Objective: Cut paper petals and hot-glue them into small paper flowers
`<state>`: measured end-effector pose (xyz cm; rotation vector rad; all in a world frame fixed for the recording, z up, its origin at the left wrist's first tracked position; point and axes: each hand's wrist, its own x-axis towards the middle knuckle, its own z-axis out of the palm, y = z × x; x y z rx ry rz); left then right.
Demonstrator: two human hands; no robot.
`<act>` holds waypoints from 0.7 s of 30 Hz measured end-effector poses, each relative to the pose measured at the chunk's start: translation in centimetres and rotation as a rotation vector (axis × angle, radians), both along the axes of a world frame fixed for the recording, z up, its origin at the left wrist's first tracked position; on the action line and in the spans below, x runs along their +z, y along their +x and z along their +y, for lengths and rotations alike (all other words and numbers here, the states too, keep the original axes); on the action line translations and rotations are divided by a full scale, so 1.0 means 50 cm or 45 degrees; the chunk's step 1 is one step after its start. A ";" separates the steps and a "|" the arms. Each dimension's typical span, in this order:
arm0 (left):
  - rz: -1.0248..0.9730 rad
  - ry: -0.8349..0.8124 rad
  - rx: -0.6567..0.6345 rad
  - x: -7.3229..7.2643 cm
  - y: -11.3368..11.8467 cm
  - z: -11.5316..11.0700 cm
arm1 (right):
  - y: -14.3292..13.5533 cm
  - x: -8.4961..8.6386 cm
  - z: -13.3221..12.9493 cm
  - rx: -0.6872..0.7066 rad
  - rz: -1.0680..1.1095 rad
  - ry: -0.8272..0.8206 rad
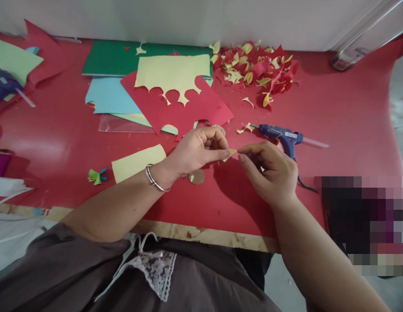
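Between thumb and forefinger, my left hand (203, 149) pinches a small pale yellow paper piece (230, 154) above the red table. The thumb and fingertips of my right hand (269, 169) close at the pointed right end of that piece. Under my left hand lies a small brownish oval disc (196, 177) with a yellow scrap on it. A blue glue gun (281, 133) with a clear glue stick rests just beyond my right hand. A plain yellow paper strip (136, 164) lies partly behind my left forearm.
Red and yellow paper petals and scraps (253, 65) are heaped at the back. Left of them lie cut yellow paper (172, 71), red paper (185, 110), blue paper (110, 97) and a green sheet (104, 58). A small green-and-blue paper flower (96, 176) sits left.
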<state>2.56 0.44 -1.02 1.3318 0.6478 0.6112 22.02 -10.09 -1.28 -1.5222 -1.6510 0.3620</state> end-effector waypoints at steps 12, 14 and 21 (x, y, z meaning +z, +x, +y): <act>-0.041 -0.434 0.133 0.009 0.007 -0.009 | -0.012 -0.011 -0.004 0.150 -0.294 0.197; -0.022 -0.397 0.138 0.012 0.006 -0.009 | -0.012 -0.014 -0.004 0.154 -0.290 0.195; 0.080 -0.231 0.038 0.022 0.008 -0.020 | -0.016 -0.006 0.003 0.088 -0.189 0.202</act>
